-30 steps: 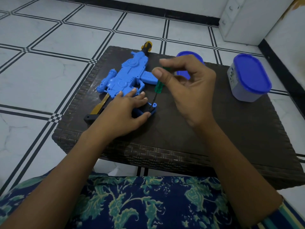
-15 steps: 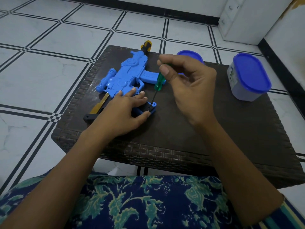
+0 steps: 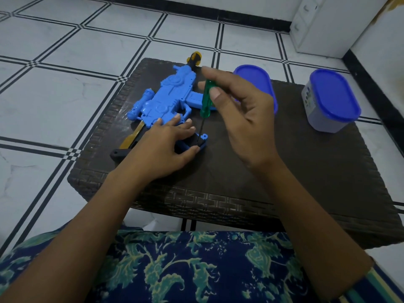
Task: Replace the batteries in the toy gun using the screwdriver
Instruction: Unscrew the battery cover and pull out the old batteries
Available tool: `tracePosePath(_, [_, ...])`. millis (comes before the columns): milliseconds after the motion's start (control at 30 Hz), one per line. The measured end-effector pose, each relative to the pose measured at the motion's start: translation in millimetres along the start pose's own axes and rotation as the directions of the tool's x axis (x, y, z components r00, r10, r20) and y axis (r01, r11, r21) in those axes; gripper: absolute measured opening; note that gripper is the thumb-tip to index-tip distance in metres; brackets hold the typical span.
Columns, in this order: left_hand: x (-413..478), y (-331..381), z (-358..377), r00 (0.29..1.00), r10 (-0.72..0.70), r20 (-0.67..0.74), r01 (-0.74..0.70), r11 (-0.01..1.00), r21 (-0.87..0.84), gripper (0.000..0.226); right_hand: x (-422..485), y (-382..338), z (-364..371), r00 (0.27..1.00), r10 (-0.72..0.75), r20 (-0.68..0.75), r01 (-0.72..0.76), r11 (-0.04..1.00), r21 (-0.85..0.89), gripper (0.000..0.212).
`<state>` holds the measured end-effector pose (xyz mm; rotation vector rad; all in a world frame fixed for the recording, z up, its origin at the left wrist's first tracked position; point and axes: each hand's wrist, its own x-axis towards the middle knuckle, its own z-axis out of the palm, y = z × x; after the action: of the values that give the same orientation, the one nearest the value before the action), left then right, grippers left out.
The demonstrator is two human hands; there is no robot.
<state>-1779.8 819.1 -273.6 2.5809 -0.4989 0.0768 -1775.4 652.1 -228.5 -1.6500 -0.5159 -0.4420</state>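
Green screwdriver [image 3: 206, 99] upright beside the toy gun [image 3: 166, 99].
I see the left hand [image 3: 166, 147] flat, fingers straight, pressing the gun's blue lower part. The right hand [image 3: 240, 119] pinches the screwdriver, tip down on that part. The gun lies at 11 o'clock on the tabletop [image 3: 284, 171].

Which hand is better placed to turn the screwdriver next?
Right. The right hand pinches the screwdriver, tip down on the gun; the left hand lies flat on the gun, steadying it.
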Motion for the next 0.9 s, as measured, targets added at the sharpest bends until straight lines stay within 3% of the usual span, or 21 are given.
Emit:
tracePosePath(200, [-0.7,0.3,-0.3,1.0,-0.003,-0.001,0.003,1.0,0.0,0.053,3.1,-1.3,-0.2,0.977,-0.104,-0.189,0.072,0.983,-0.168,0.023])
tracePosePath(367, [0.3,0.7,-1.3,1.0,-0.011,0.009,0.011,1.0,0.001,0.055,-0.9,0.1,-1.2,0.992,-0.062,-0.106,0.047,0.989,-0.143,0.029])
tracePosePath(533, [-0.6,1.2,-1.3,1.0,-0.012,0.01,0.012,1.0,-0.001,0.054,3.3,-3.3,-1.1,0.977,-0.097,-0.188,0.06,0.979,-0.197,0.027])
tracePosePath(700, [-0.9,2.3,-2.2,1.0,-0.01,0.01,0.01,1.0,0.0,0.053,2.9,-4.6,-4.0,0.99,-0.067,-0.124,0.043,0.981,-0.189,0.024])
tracePosePath(900, [-0.5,2.8,-3.3,1.0,-0.015,0.017,0.015,1.0,0.0,0.053,1.1,-1.6,-4.7,0.986,-0.054,-0.157,0.031,0.988,-0.149,0.022])
